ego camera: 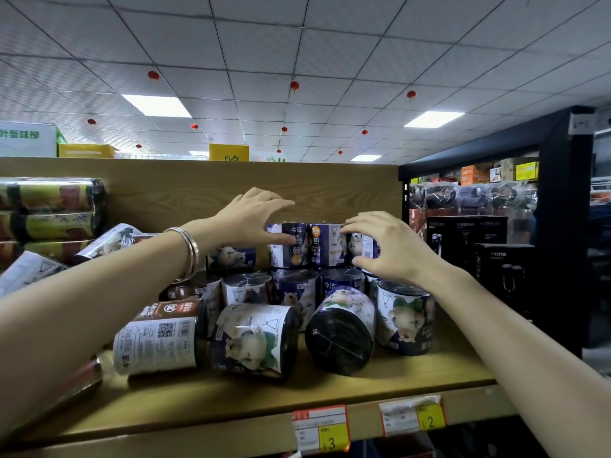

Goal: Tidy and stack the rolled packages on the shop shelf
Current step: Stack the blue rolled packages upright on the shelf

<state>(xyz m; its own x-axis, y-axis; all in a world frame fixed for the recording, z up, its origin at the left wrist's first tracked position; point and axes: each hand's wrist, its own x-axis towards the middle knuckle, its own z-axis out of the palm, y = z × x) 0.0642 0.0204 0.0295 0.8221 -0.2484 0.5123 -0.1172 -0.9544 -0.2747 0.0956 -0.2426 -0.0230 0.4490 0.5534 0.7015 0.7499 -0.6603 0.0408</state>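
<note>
While upright on the lower rolls, top-row packages (307,244) between spread left hand (251,216) and right hand (386,246).

A shop aisle, seen from in front of a stocked shelf.

You are facing a wooden shelf (330,388) with price tags (320,431) clipped along its front edge and rolled packages (254,338) crowded on it. To your right, a dark rack (558,226) carries boxed goods (466,236). Overhead runs a tiled ceiling with light panels (155,105) and small red lanterns (153,75), and a yellow sign (228,152) shows beyond the shelf.
</note>
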